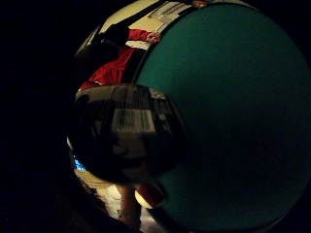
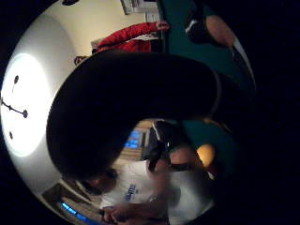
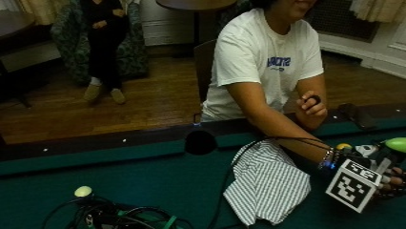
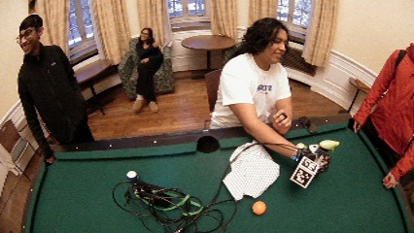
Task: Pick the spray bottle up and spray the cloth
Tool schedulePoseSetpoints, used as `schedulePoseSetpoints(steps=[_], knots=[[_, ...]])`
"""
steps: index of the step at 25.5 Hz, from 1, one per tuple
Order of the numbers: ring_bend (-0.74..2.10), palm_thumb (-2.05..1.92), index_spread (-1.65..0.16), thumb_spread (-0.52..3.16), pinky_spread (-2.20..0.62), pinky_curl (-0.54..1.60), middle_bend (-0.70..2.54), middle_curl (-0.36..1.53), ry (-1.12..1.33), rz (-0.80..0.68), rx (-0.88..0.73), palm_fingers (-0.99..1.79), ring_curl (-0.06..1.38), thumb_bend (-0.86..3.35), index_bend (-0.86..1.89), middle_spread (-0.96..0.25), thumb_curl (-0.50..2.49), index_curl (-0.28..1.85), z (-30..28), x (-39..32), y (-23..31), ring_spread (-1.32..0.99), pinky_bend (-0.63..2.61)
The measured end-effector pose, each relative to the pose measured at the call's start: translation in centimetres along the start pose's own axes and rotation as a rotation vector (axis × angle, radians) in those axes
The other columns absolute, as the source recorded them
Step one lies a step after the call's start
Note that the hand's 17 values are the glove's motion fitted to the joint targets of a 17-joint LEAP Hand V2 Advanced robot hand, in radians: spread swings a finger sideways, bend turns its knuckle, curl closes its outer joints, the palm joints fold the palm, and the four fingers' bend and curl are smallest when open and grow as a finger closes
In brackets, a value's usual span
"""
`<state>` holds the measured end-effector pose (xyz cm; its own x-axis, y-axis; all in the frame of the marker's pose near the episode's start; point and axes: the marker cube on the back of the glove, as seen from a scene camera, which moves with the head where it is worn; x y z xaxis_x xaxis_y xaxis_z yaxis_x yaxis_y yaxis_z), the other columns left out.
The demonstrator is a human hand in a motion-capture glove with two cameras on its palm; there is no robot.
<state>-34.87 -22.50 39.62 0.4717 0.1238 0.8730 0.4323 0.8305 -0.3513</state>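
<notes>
- In the outside view the gloved right hand [image 3: 388, 179] sits at the lower right edge of the frame, partly cut off; its fingers curl around the spray bottle [image 3: 392, 149], whose light green head pokes up above the grip.
- The bottle's body is almost wholly hidden by the hand, so its shape below the head cannot be made out there.
- The wide outside view shows the same: right hand [image 4: 317, 160] raised a little over the green worktop [image 4: 84, 194], the spray bottle [image 4: 326, 144] upright in the grip, green head on top.
- In the little finger side palm view a dark rounded body with a printed label, the spray bottle [image 1: 129, 131], lies close against the palm, with the green felt behind it.
- In the thumb side palm view a large dark curved mass fills the middle; what it is cannot be told.
- The striped cloth [image 3: 266, 183] lies crumpled on the worktop just left of the held bottle, apart from it.
- Lower in the wide frame an orange ball [image 4: 259, 208] rests on the felt, and a tangle of cables [image 4: 168, 204] lies to the lower left.
</notes>
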Motion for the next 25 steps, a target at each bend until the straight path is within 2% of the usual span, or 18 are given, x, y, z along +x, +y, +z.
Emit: schedulePoseSetpoints(steps=[6, 18, 25], knots=[[0.32, 0.59, -0.38, 0.79, 0.05, 0.40, 0.28, 0.40, 0.183, 0.002, -0.012, 0.38, 0.36, -0.07, 0.12, -0.17, 0.60, 0.47, -3.2, -0.3, 4.0, -0.18, 0.42], [0.28, 0.48, -0.42, 0.91, 0.13, 0.36, 0.20, 0.36, 0.685, -0.029, -0.019, 0.35, 0.32, -0.05, 0.14, -0.16, 0.48, 0.37, -11.4, -2.1, 16.6, -0.19, 0.36], [0.28, 0.45, -0.43, 0.93, 0.13, 0.35, 0.18, 0.35, 0.860, -0.094, -0.081, 0.33, 0.32, -0.04, 0.13, -0.16, 0.44, 0.34, -13.6, -4.9, 24.5, -0.20, 0.36]])
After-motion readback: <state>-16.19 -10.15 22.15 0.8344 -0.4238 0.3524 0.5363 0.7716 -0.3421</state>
